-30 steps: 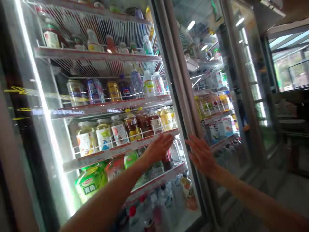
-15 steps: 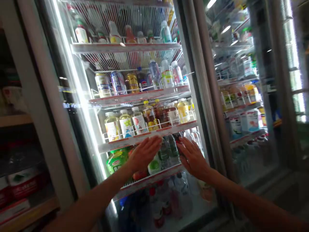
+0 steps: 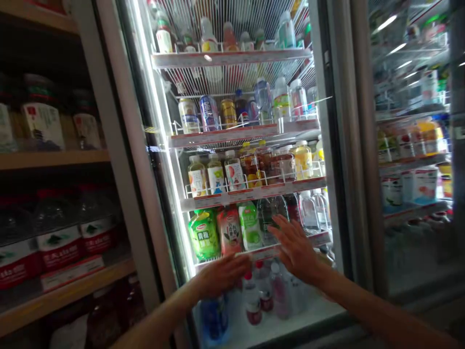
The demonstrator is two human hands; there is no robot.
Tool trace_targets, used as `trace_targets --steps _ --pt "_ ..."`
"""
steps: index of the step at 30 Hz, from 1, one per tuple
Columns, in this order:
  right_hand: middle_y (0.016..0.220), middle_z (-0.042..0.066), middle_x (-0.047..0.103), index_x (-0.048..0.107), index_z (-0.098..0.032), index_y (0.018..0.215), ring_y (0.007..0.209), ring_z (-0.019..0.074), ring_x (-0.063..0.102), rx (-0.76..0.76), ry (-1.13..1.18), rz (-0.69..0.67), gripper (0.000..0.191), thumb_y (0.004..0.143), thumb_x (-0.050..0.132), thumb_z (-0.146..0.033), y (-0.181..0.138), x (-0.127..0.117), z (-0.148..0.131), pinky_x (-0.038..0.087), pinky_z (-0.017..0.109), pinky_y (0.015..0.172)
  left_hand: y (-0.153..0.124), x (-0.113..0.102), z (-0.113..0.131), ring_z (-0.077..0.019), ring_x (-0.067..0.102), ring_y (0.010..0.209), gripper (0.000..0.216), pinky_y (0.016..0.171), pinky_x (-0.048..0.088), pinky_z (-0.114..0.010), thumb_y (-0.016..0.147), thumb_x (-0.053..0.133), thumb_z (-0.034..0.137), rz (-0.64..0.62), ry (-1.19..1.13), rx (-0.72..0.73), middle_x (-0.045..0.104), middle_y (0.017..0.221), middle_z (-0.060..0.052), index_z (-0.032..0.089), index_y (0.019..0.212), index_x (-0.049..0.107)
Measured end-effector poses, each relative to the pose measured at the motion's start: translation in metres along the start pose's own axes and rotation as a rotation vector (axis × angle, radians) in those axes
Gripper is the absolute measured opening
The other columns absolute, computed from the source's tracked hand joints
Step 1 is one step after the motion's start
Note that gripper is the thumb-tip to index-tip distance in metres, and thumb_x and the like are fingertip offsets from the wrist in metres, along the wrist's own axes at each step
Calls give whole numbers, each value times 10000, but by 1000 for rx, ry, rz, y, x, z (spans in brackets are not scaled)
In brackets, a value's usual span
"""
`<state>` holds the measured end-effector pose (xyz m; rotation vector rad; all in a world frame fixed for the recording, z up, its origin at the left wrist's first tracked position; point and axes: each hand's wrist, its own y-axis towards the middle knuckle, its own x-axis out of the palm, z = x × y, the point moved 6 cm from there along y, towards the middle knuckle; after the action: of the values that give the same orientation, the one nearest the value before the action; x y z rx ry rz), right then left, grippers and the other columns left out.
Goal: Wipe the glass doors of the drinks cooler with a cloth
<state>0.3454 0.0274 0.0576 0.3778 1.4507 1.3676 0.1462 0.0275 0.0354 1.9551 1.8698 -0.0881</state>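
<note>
Both hands are held out in front of a lit drinks fridge [image 3: 250,191], holding nothing. My left hand [image 3: 224,275] has its fingers stretched out toward the right, just below a shelf with a green bottle [image 3: 203,235], a red bottle [image 3: 230,232] and a green-and-white bottle [image 3: 250,225]. My right hand [image 3: 300,249] is raised with fingers stretched, in front of clear bottles [image 3: 267,213] on that same shelf. A gap separates the two hands. Whether either hand touches the glass I cannot tell.
Wooden shelves [image 3: 54,160] at left carry dark-capped bottles [image 3: 41,116] and packs of red-labelled bottles [image 3: 58,242]. A metal door frame [image 3: 350,145] divides this fridge from another one [image 3: 414,189] at right. Red-capped bottles [image 3: 251,300] stand on the fridge floor.
The view has swung left, so the fridge sits further right and more wooden shelving shows. My hands are lower against the shelves, the left one further down than the right.
</note>
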Motion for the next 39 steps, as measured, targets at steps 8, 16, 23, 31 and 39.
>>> trace_targets --steps 8,16,23,31,39 --pt "1426 136 400 473 -172 1290 1348 262 315 58 4 -21 433 864 396 -204 -10 6 3 308 505 1052 -34 -22 -69 -174 153 1399 428 1156 74 -447 868 429 172 37 106 -508 408 1418 -60 205 1294 459" --pt "1421 126 414 490 -172 1280 1362 257 294 -28 -16 -18 454 831 423 -160 -17 14 -13 304 511 1052 -37 -19 -42 -155 210 1384 417 1160 115 -392 886 421 245 17 10 -209 327 1458 3 250 1303 451" --pt "1438 105 396 444 -187 1330 1378 251 265 -10 -67 9 509 822 430 -160 -24 8 -8 310 505 1062 -19 -16 -44 -212 200 1390 497 1139 181 -393 869 436 224 87 52 -342 263 1487 -52 183 1362 377" --pt "1468 101 346 408 -212 1358 1383 253 254 114 -109 15 502 857 429 -212 -63 -6 42 296 516 1075 66 16 -26 -212 198 1393 442 1155 120 -413 891 418 359 37 56 -235 319 1475 -32 210 1305 459" --pt "1466 91 353 425 -200 1345 1384 249 251 221 -170 -25 484 861 425 -212 -100 -20 79 305 485 1070 130 48 24 -188 199 1392 442 1141 163 -357 899 382 294 21 -56 10 240 1507 -21 193 1327 425"
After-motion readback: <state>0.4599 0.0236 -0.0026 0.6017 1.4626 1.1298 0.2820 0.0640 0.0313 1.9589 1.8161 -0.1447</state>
